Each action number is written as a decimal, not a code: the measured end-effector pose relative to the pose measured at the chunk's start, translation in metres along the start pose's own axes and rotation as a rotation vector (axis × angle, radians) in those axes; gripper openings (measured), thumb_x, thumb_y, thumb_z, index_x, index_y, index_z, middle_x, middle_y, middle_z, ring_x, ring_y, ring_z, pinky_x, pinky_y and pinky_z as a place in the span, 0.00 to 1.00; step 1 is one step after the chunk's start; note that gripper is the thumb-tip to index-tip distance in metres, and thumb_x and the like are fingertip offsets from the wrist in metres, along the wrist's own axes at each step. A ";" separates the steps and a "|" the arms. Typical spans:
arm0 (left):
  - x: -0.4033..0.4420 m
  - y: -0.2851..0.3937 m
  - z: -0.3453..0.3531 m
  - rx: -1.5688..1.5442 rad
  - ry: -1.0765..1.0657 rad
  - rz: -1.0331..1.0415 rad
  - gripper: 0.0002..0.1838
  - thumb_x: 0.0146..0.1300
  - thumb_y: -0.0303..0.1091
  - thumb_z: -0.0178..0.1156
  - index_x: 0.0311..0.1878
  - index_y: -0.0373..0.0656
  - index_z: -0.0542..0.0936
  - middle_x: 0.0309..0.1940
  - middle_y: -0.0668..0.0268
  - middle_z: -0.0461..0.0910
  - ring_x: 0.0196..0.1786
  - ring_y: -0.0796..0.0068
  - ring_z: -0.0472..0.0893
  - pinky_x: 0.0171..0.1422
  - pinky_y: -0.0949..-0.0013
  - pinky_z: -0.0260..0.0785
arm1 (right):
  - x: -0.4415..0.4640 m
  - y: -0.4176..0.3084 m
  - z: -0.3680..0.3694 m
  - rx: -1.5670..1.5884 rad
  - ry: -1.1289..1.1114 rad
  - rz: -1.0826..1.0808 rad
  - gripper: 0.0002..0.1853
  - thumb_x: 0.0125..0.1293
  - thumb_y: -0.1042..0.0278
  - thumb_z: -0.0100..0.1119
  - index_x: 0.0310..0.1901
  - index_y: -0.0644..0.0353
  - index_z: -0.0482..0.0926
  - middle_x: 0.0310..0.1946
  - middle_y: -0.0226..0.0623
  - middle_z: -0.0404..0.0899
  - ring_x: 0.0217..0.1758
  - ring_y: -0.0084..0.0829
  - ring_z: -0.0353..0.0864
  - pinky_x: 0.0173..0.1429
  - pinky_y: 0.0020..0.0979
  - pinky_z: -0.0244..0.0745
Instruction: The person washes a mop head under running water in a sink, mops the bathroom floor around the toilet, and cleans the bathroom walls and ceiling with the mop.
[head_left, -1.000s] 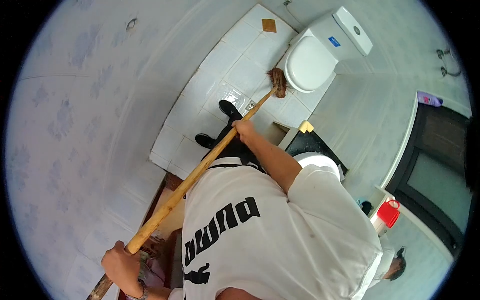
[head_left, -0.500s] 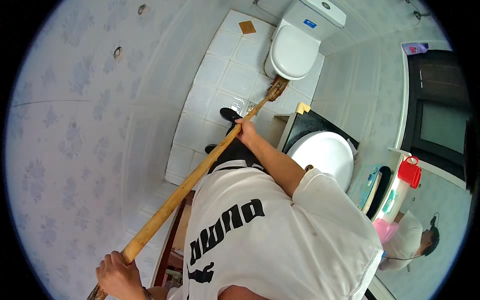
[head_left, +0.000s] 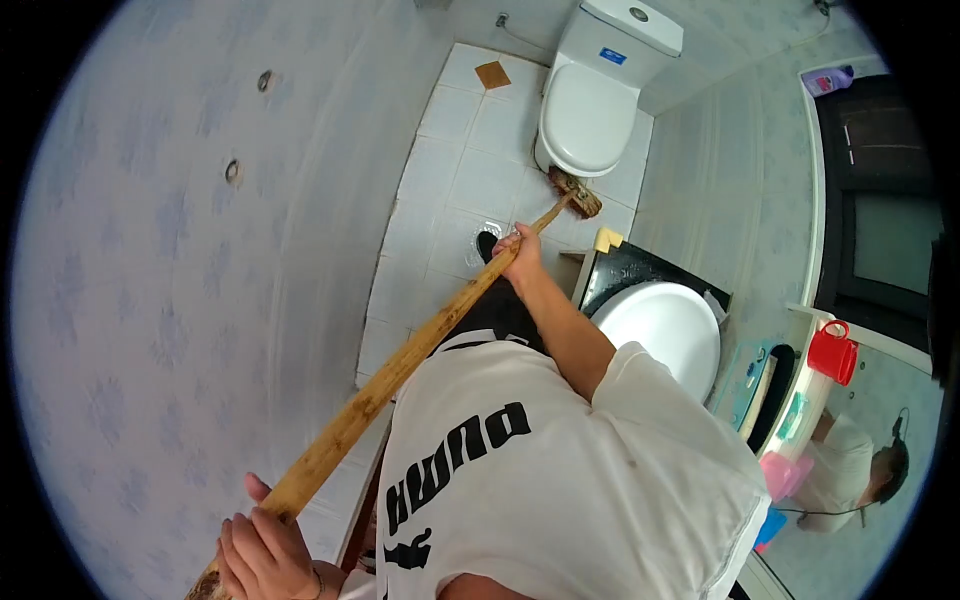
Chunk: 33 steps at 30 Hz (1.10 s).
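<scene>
A long-handled floor brush (head_left: pixel 395 372) runs diagonally across the view, its wooden pole rising from lower left to upper right. My right hand (head_left: pixel 520 253) wraps round the pole near the brush end. Near the pole's upper end at lower left, my left hand (head_left: pixel 265 552) has its fingers laid round the wood, thumb raised on the far side. The worn wooden brush head (head_left: pixel 576 194) lies by the floor just in front of the white toilet (head_left: pixel 585 120). Its bristles are mostly hidden under the block.
Right of the brush stands a black counter (head_left: pixel 625 268) with a white basin (head_left: pixel 665 335) and a yellow corner piece (head_left: pixel 607 239). A shelf holds a red cup (head_left: pixel 832 352). My dark shoe (head_left: pixel 487 246) rests on white floor tiles (head_left: pixel 425 190). A patterned wall (head_left: pixel 170 300) is at left.
The brush head has shifted right along the toilet's front and turned. My right hand has moved right with the pole. My left thumb and fingers have changed position on the handle. The view has tilted slightly.
</scene>
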<state>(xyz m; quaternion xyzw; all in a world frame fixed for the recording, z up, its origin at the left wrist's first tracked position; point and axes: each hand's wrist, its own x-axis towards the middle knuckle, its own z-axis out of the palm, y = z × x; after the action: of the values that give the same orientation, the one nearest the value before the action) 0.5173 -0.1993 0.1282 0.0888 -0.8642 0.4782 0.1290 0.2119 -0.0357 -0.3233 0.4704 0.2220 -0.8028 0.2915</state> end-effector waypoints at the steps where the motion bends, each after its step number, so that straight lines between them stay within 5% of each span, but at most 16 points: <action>1: 0.013 0.000 0.000 0.003 0.010 0.011 0.19 0.51 0.43 0.75 0.27 0.49 0.71 0.23 0.73 0.77 0.28 0.76 0.81 0.36 0.74 0.74 | -0.003 -0.004 0.006 0.003 -0.009 0.004 0.17 0.63 0.62 0.54 0.18 0.50 0.62 0.13 0.24 0.63 0.15 0.25 0.63 0.23 0.29 0.63; 4: 0.062 0.004 0.000 0.011 0.180 0.004 0.20 0.48 0.41 0.77 0.32 0.49 0.72 0.26 0.70 0.79 0.31 0.76 0.83 0.39 0.74 0.76 | 0.002 -0.020 0.016 0.177 -0.079 0.020 0.16 0.64 0.64 0.55 0.21 0.50 0.61 0.13 0.25 0.60 0.16 0.25 0.62 0.24 0.28 0.61; 6: 0.099 0.006 0.003 0.043 0.318 0.026 0.15 0.47 0.34 0.75 0.28 0.45 0.74 0.25 0.65 0.80 0.28 0.66 0.82 0.37 0.66 0.75 | 0.007 -0.033 0.022 0.273 -0.159 0.011 0.16 0.64 0.63 0.55 0.21 0.50 0.62 0.13 0.24 0.61 0.16 0.24 0.63 0.24 0.27 0.62; 7: 0.128 0.013 0.001 0.056 0.429 -0.052 0.10 0.53 0.39 0.69 0.27 0.54 0.74 0.17 0.75 0.75 0.22 0.73 0.77 0.31 0.69 0.66 | 0.011 -0.041 0.027 0.340 -0.241 0.003 0.15 0.65 0.63 0.56 0.22 0.51 0.64 0.13 0.22 0.61 0.17 0.23 0.63 0.24 0.26 0.63; 10: 0.169 0.011 0.003 0.058 0.495 0.004 0.13 0.51 0.40 0.71 0.34 0.56 0.76 0.23 0.77 0.80 0.27 0.76 0.81 0.38 0.73 0.68 | 0.007 -0.063 0.041 0.510 -0.375 0.035 0.13 0.66 0.65 0.55 0.25 0.54 0.67 0.13 0.22 0.64 0.16 0.20 0.65 0.25 0.22 0.66; 16: 0.268 0.010 -0.005 0.046 0.667 0.115 0.11 0.54 0.42 0.69 0.29 0.56 0.74 0.18 0.79 0.77 0.23 0.78 0.78 0.32 0.75 0.67 | -0.004 -0.109 0.085 0.570 -0.420 0.021 0.06 0.65 0.70 0.55 0.33 0.56 0.69 0.15 0.21 0.66 0.19 0.19 0.68 0.27 0.21 0.70; 26: 0.362 0.020 -0.024 0.043 0.661 0.115 0.18 0.58 0.45 0.67 0.20 0.51 0.71 0.14 0.76 0.73 0.19 0.77 0.75 0.27 0.74 0.67 | -0.001 -0.176 0.118 0.650 -0.486 -0.083 0.08 0.63 0.72 0.54 0.27 0.55 0.69 0.14 0.20 0.65 0.19 0.18 0.68 0.27 0.22 0.70; 31: 0.355 0.019 -0.024 -0.087 0.497 0.279 0.18 0.50 0.36 0.74 0.39 0.48 0.74 0.23 0.71 0.77 0.24 0.72 0.78 0.30 0.72 0.69 | -0.004 -0.209 0.123 0.599 -0.420 -0.182 0.07 0.64 0.72 0.53 0.28 0.56 0.69 0.14 0.20 0.65 0.18 0.18 0.67 0.26 0.22 0.69; 33: 0.353 0.023 -0.007 -0.107 0.550 0.254 0.19 0.50 0.36 0.74 0.40 0.48 0.74 0.23 0.70 0.77 0.24 0.71 0.78 0.31 0.72 0.69 | 0.001 -0.217 0.125 0.623 -0.442 -0.183 0.07 0.64 0.72 0.52 0.28 0.56 0.69 0.14 0.20 0.65 0.17 0.18 0.67 0.26 0.22 0.68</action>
<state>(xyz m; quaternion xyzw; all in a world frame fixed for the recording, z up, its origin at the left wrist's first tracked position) 0.1761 -0.1917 0.2225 -0.1595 -0.8250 0.4503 0.3020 -0.0135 0.0442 -0.2490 0.3303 -0.0596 -0.9363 0.1028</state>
